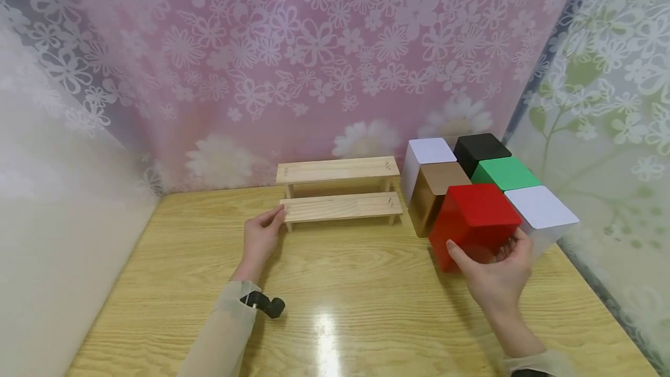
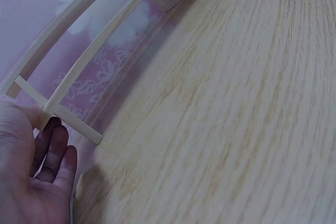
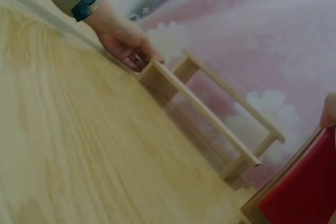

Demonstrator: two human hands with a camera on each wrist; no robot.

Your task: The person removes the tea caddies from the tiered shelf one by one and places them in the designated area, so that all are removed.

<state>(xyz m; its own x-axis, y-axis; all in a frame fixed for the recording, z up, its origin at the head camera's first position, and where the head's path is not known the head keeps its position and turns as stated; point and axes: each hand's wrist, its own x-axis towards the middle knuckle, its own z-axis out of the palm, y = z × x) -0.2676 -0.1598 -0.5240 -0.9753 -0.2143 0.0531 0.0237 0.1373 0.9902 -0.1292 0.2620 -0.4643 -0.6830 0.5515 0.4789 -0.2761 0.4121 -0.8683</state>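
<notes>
A two-step wooden rack (image 1: 340, 207) stands against the curtain on the table. Its lower board's left end is pinched by my left hand (image 1: 263, 237), thumb above and fingers curled beneath, as the left wrist view shows of the hand (image 2: 44, 166). At the right, my right hand (image 1: 499, 275) grips a glossy red box (image 1: 478, 208) by its near side, thumb on the front face and fingers at the right side. In the right wrist view only part of the red box (image 3: 304, 182) shows. Whether it touches the table is unclear.
Behind the red box stand a brown box (image 1: 444, 179), a white box (image 1: 431, 151), a black box (image 1: 481, 147), a green box (image 1: 509, 173) and another white box (image 1: 541, 207), packed close together. A pink flowered curtain (image 1: 293, 74) borders the wooden table (image 1: 356, 284) at the back.
</notes>
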